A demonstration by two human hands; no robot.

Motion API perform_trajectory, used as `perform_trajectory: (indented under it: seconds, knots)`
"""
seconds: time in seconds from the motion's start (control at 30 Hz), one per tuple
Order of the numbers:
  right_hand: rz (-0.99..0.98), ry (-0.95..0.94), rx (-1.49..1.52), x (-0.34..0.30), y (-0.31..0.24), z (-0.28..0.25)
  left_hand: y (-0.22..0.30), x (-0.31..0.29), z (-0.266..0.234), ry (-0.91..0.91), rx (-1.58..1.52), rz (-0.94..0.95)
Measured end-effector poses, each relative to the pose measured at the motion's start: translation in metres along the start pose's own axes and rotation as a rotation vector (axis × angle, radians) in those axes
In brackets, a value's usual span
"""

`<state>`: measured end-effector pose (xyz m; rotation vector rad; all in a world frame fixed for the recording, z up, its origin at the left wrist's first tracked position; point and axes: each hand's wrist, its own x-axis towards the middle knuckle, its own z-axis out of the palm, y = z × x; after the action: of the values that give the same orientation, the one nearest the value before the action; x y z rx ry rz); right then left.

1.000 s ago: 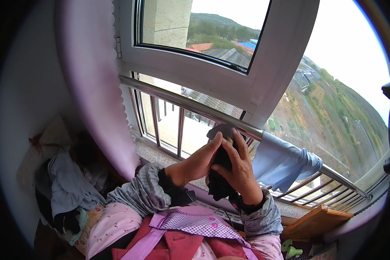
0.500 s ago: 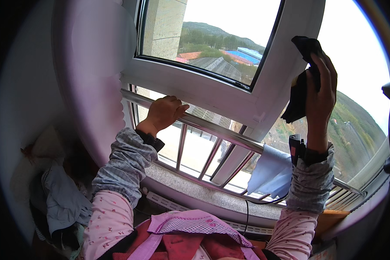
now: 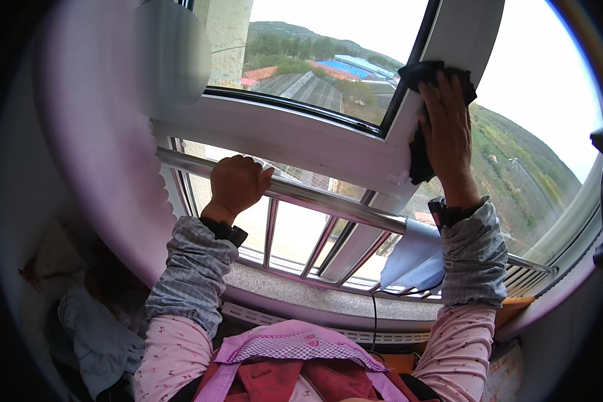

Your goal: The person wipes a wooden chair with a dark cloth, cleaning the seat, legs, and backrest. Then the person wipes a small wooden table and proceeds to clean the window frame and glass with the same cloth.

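Note:
My left hand is closed around the shiny metal guard rail that crosses in front of the lower window. Higher up and to the right, my right hand presses a black cloth against the upright of the white window frame. Its fingers lie long over the cloth, which sticks out above and beside them. Part of the cloth is hidden under the palm. Over the rail, below my right hand, hangs a light blue cloth.
A pink curtain with a scalloped edge hangs at the left. Below the rail's bars runs a speckled stone sill, with a white slotted strip and a black cable near it. Crumpled grey fabric lies at lower left.
My right hand has moved left with the black cloth, from beside the frame's outer edge onto the upright. The left hand keeps its hold on the rail. The view has shifted slightly.

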<state>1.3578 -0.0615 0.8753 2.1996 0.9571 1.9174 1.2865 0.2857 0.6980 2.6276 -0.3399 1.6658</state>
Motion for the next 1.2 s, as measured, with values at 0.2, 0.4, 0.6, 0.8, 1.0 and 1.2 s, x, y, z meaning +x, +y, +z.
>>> perform_trajectory:
  seconds: [0.2,0.4,0.6,0.8,1.0,1.2]
  knots:
    - [-0.258,-0.274,0.097,-0.061,-0.02,-0.02,0.001,0.001,0.0,0.002,0.006,-0.015]
    - [-0.056,-0.151,0.002,-0.018,-0.004,-0.014,0.001,0.0,0.0,0.062,-0.078,-0.027]
    - [-0.431,-0.425,0.307,-0.051,-0.057,-0.014,-0.001,-0.001,-0.001,-0.016,-0.034,-0.061]
    - [-0.58,-0.331,0.441,0.015,-0.146,0.034,-0.001,-0.003,-0.003,0.034,-0.138,-0.122]
    - [-0.677,-0.197,0.577,0.094,-0.235,0.085,-0.004,-0.009,0.004,-0.083,-0.181,-0.172]
    - [-0.724,-0.065,0.627,0.15,-0.319,0.129,-0.007,-0.008,0.01,0.013,-0.221,-0.088]
